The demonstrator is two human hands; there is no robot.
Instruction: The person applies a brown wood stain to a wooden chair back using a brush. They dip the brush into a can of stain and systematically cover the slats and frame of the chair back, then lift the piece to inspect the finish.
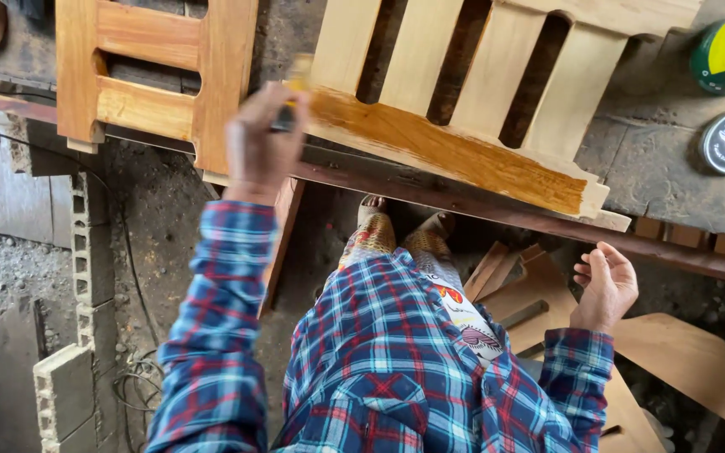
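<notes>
Rough concrete workbench (656,168) and a rusty steel rail (480,210) carry a slatted, unfinished wooden panel (463,84), its bottom rail half coated in amber stain and running down toward the right. Beside it stands a smaller, already stained frame (153,75). Left hand (258,147), fingers clamped on a blurred brush (294,88), sits at the rail's upper left end; right hand (604,285) hangs loosely curled and empty, well below.

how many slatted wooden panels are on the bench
2: a stained panel at top left, and a paler panel at top centre, its lower rail partly stained, beside the left hand holding a brush. Others may lie out of frame.
</notes>
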